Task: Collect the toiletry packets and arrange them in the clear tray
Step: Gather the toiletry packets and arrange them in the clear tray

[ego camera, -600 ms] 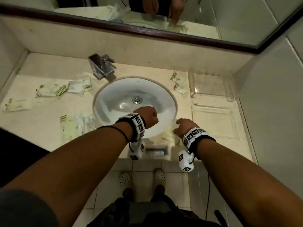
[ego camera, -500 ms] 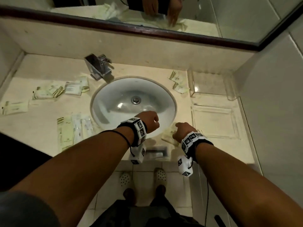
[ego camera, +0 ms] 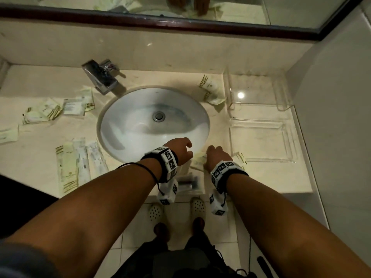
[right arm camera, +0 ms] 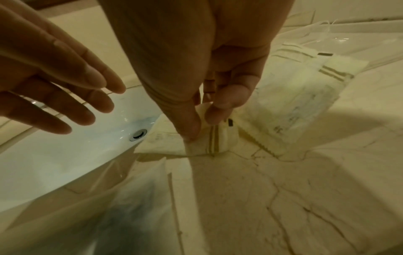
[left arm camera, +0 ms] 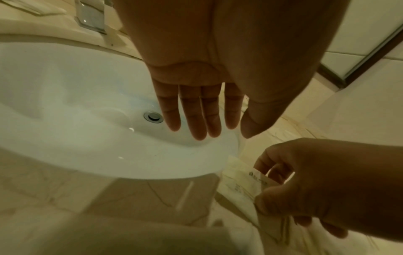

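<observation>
Cream toiletry packets lie scattered on the counter around the sink. My right hand (ego camera: 208,155) is at the sink's front right rim. In the right wrist view its thumb and forefinger (right arm camera: 203,126) pinch the edge of a cream packet (right arm camera: 220,145) that still lies on the counter. A second packet (right arm camera: 294,103) lies just beyond it. My left hand (ego camera: 186,147) hovers over the basin, fingers (left arm camera: 205,132) straight and empty. The clear tray (ego camera: 291,141) sits flat on the counter to the right of my right hand.
A taller clear box (ego camera: 281,91) stands behind the tray. Two packets (ego camera: 212,91) lie by the sink's (ego camera: 124,125) far right rim. More packets (ego camera: 42,113) lie left of the sink, with long ones (ego camera: 67,167) at the front left. The tap (ego camera: 100,79) stands at the back left.
My right hand has shifted slightly left onto the packet at the sink's front rim. My left hand stays over the basin's near edge.
</observation>
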A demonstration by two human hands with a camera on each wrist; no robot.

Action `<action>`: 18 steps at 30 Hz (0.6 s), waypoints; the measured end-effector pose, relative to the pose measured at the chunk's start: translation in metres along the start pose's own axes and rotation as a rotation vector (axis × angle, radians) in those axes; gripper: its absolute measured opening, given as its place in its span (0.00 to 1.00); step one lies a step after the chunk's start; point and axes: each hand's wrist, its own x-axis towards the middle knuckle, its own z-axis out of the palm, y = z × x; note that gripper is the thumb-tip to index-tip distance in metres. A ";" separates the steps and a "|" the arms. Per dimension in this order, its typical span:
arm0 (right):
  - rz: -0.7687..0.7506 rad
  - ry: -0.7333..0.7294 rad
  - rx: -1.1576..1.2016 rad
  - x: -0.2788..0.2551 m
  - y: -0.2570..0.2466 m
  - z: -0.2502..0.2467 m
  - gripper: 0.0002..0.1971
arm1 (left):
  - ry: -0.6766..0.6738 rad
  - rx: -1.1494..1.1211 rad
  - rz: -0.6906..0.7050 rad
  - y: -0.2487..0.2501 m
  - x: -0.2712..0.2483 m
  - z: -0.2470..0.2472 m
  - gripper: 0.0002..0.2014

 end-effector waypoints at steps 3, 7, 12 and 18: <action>-0.038 -0.032 -0.022 0.002 0.003 -0.005 0.12 | -0.027 -0.009 -0.006 0.006 0.001 0.007 0.22; -0.141 -0.039 0.040 0.002 0.004 -0.020 0.06 | -0.038 -0.067 -0.026 0.014 0.004 0.011 0.28; -0.202 0.045 0.196 -0.004 0.006 -0.041 0.11 | -0.004 -0.073 0.001 0.039 0.011 0.000 0.22; -0.143 0.130 0.380 0.002 0.029 -0.064 0.18 | 0.111 -0.040 0.069 0.059 0.024 -0.015 0.14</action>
